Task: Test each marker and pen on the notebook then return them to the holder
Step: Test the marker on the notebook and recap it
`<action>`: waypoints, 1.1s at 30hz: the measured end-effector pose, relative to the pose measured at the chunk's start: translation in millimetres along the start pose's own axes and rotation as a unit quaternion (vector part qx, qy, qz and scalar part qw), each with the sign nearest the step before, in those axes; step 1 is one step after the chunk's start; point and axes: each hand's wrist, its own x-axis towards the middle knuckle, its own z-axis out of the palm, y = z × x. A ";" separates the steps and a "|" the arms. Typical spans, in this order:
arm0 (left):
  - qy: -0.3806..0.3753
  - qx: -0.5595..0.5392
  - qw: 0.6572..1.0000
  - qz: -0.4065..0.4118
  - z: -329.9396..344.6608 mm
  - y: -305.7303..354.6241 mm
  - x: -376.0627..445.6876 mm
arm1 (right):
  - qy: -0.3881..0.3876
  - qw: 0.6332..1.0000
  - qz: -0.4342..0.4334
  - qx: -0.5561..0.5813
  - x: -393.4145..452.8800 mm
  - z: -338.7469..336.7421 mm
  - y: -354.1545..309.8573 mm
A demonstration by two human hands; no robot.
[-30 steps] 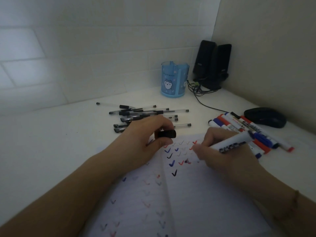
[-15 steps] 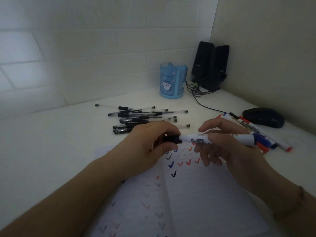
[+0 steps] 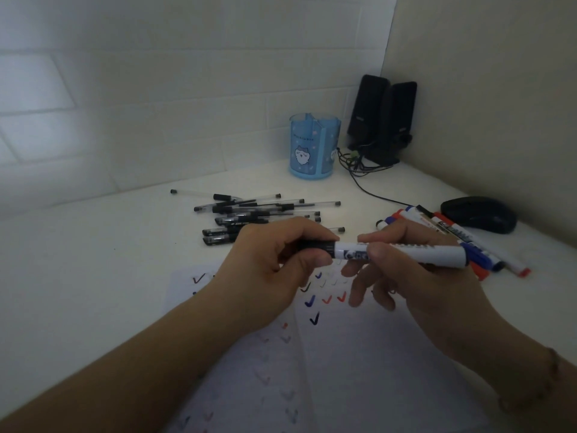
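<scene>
A white marker point(image 3: 406, 252) with a black cap point(image 3: 315, 246) lies level above the open notebook point(image 3: 359, 370). My left hand point(image 3: 271, 270) grips the black cap on the marker's tip. My right hand point(image 3: 415, 276) pinches the white barrel between thumb and forefinger, its other fingers hanging loose. The notebook page carries rows of black, blue and red check marks point(image 3: 315, 318). A pile of black gel pens point(image 3: 259, 214) lies behind my left hand. Several whiteboard markers point(image 3: 474, 248) lie to the right. The blue holder point(image 3: 313, 145) stands at the back by the wall.
Two black speakers point(image 3: 384, 117) stand in the corner, with a cable point(image 3: 371, 189) trailing across the desk. A black computer mouse point(image 3: 479, 214) sits at the right by the wall. The white desk point(image 3: 93, 260) stretches to the left.
My right hand lifted the marker off the page and turned it level. My left hand brought the black cap to the tip and now holds it on the marker.
</scene>
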 end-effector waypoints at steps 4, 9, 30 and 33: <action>-0.001 -0.005 1.000 -0.002 -1.8 3.2 -0.4 | 0.001 1.000 -0.003 -0.006 -0.7 1.7 2.0; -0.007 0.041 0.999 -0.014 -4.5 2.8 1.2 | 0.002 0.999 0.014 -0.048 1.4 3.7 1.7; -0.194 0.339 0.911 0.131 32.9 79.9 24.6 | 0.278 0.959 -0.022 -0.043 -104.7 -124.3 -69.5; -0.240 0.287 0.875 0.307 89.2 121.0 21.7 | 0.327 0.940 -0.042 -0.090 -171.6 -152.4 -98.2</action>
